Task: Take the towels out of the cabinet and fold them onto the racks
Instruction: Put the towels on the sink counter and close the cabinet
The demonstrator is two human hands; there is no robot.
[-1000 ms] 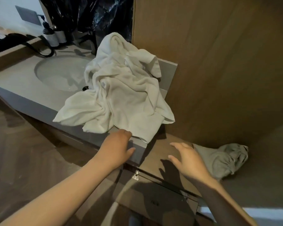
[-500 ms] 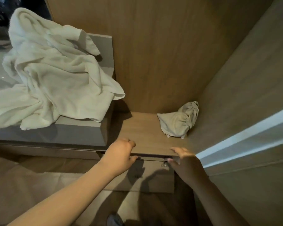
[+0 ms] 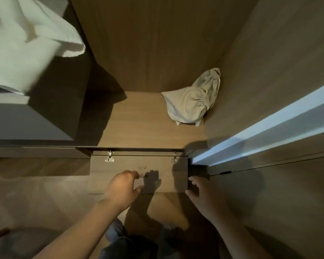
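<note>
At ten o'clock a crumpled white terry towel (image 3: 22, 43) lies heaped on the grey stone counter (image 3: 17, 124). It is out of the cabinet but unfolded, and no rack is in view. At six o'clock is the brown wooden cabinet flap (image 3: 120, 165) with two metal hinges. The left hand (image 3: 123, 188) curls its fingers beside a small metal pull (image 3: 142, 176); I cannot tell whether it pinches it. Faint scribbled marks above the pull are unreadable. The right hand (image 3: 202, 195) curls at the flap's three-o'clock edge, its grip likewise unclear. A slack beige cloth bag (image 3: 191, 101) sits at two o'clock. The folding seems wholly ahead.
</note>
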